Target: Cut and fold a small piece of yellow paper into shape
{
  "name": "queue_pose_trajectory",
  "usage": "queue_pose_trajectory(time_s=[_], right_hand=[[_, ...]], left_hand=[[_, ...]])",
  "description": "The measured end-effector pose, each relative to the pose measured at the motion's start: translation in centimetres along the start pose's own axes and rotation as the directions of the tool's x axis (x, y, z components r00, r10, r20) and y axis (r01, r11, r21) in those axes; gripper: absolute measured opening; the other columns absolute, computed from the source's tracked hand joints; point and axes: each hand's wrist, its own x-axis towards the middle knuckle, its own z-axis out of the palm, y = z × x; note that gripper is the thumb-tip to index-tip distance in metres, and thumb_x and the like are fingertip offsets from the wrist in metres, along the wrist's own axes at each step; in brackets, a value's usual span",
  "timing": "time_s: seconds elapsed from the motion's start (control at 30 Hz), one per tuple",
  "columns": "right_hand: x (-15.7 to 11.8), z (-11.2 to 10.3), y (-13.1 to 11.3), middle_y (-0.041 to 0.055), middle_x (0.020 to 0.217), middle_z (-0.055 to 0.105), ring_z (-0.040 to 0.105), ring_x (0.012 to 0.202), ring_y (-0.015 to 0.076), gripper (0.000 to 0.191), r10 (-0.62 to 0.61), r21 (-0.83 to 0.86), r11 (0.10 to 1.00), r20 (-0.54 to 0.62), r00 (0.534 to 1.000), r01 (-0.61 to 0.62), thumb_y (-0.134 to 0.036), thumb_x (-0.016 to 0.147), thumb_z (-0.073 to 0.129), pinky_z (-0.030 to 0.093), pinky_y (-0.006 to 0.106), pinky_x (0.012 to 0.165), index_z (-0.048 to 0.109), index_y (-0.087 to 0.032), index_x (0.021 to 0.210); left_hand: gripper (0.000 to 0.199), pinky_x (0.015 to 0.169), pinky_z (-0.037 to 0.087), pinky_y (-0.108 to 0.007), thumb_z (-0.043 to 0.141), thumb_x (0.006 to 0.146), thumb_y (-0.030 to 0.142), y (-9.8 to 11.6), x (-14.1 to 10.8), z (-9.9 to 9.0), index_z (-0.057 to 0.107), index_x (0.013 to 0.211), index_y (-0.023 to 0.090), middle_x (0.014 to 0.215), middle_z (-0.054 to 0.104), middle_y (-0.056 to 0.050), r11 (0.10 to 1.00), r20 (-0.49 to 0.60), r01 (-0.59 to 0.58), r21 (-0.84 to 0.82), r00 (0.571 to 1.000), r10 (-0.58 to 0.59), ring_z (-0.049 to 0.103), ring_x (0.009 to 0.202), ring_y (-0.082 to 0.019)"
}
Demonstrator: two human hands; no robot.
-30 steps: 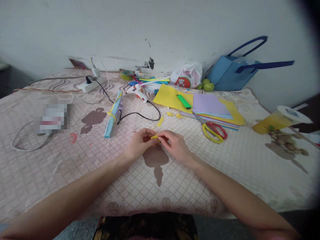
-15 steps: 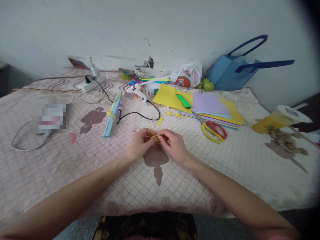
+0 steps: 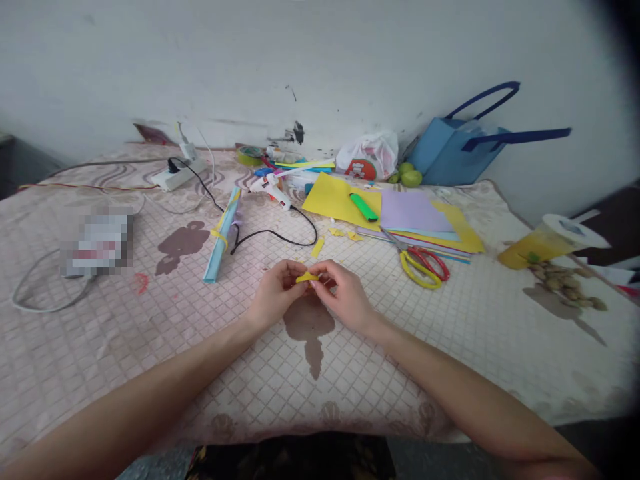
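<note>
Between my two hands, over the middle of the table, is a small piece of yellow paper (image 3: 307, 277). My left hand (image 3: 274, 291) pinches its left side with thumb and fingertips. On the other side my right hand (image 3: 345, 293) grips it the same way, the fingertips of both hands almost meeting. The fingers hide part of the paper, so its full shape does not show. Just beyond the hands lie a yellow paper strip (image 3: 318, 247) and some small yellow paper pieces (image 3: 354, 236).
Scissors (image 3: 420, 267) lie right of the hands, near yellow paper (image 3: 330, 200) with a green cutter (image 3: 363, 207). A rolled blue paper (image 3: 220, 240) and a corded glue gun (image 3: 273, 191) lie left and behind. A drink cup (image 3: 530, 250) leans at the far right.
The yellow paper is turned and shows more of its face between the fingertips. Both hands keep hold of it. The whole view has shifted slightly.
</note>
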Motion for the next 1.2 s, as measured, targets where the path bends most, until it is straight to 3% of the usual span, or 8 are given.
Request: queue_pose_trajectory(time_s=[0.3,0.43,0.53,0.6,0.67,0.9,1.1,1.2], right_hand=[[0.1,-0.1,-0.2,0.0026,0.09,0.065,0.06,0.075,0.0136,0.01,0.01,0.013,1.0,0.015,1.0,-0.01,-0.019,0.085,0.053,0.05,0.025,0.064,0.058,-0.021,0.093],[1.0,-1.7,0.9,0.0033,0.089,0.064,0.06,0.075,0.0136,0.01,0.015,-0.05,0.999,-0.014,1.0,-0.016,-0.025,0.088,0.051,0.048,0.024,0.06,0.059,-0.021,0.092],[3.4,-4.4,3.3,0.0044,0.087,0.063,0.058,0.07,0.0133,0.008,0.016,-0.254,0.967,-0.052,0.999,-0.029,-0.02,0.085,0.053,0.048,0.025,0.062,0.06,-0.019,0.087],[5.6,-6.2,5.1,0.0059,0.088,0.063,0.059,0.073,0.014,0.008,0.072,-0.411,0.905,-0.1,0.992,-0.107,-0.017,0.084,0.052,0.048,0.026,0.066,0.061,-0.017,0.085],[7.9,-7.4,6.6,0.0076,0.086,0.064,0.059,0.076,0.0157,0.008,0.13,-0.53,0.835,-0.072,0.989,-0.148,-0.015,0.082,0.054,0.047,0.027,0.07,0.061,-0.015,0.083],[13.0,-6.8,9.0,0.0052,0.067,0.063,0.058,0.073,0.0197,0.012,0.196,-0.638,0.762,0.066,0.978,-0.11,-0.016,0.071,0.067,0.041,0.033,0.076,0.059,-0.016,0.062],[11.8,-6.8,8.3,0.0033,0.08,0.065,0.057,0.079,0.0183,0.009,0.128,-0.619,0.785,0.112,0.985,-0.032,-0.016,0.075,0.065,0.041,0.029,0.075,0.056,-0.018,0.074],[8.8,-6.7,7.1,0.0043,0.085,0.063,0.057,0.085,0.0189,0.005,-0.095,-0.59,0.8,0.059,0.994,0.111,-0.017,0.086,0.054,0.042,0.029,0.075,0.055,-0.02,0.081]], left_hand=[[0.027,0.074,0.051,-0.029,0.07,0.069,0.023,-0.7,0.3,-0.2,0.054,0.09,0.015,0.086,0.065,-0.004,1.0,0.018,-0.015,-0.007,1.0,0.016,0.064,0.08,-0.015],[0.03,0.07,0.052,-0.028,0.07,0.068,0.024,-0.7,0.4,-0.3,0.054,0.091,0.015,0.084,0.065,-0.003,0.999,-0.006,0.036,-0.018,0.999,-0.037,0.064,0.075,-0.014],[0.031,0.067,0.051,-0.026,0.071,0.068,0.024,-0.3,0.7,-0.3,0.054,0.092,0.015,0.084,0.066,-0.002,0.995,-0.005,0.089,-0.035,0.996,-0.089,0.064,0.072,-0.013],[0.031,0.066,0.052,-0.026,0.071,0.067,0.025,0.0,1.2,-0.3,0.054,0.09,0.014,0.083,0.066,-0.002,0.992,0.001,0.116,-0.041,0.993,-0.116,0.065,0.071,-0.013],[0.031,0.067,0.052,-0.026,0.072,0.066,0.025,0.3,1.8,-0.3,0.054,0.089,0.014,0.083,0.066,-0.003,0.989,0.002,0.143,-0.042,0.99,-0.143,0.065,0.071,-0.012],[0.032,0.066,0.052,-0.025,0.073,0.065,0.025,0.1,2.9,-0.7,0.054,0.088,0.014,0.081,0.065,-0.002,0.983,0.032,0.168,-0.07,0.986,-0.166,0.064,0.07,-0.012],[0.026,0.069,0.053,-0.025,0.07,0.069,0.021,0.1,2.5,-0.8,0.054,0.088,0.014,0.079,0.063,0.0,0.985,0.07,0.151,-0.078,0.987,-0.146,0.064,0.073,-0.011],[0.024,0.071,0.053,-0.026,0.07,0.069,0.02,0.1,2.4,-0.8,0.054,0.087,0.015,0.079,0.062,0.0,0.983,0.073,0.155,-0.1,0.986,-0.149,0.064,0.074,-0.012]])
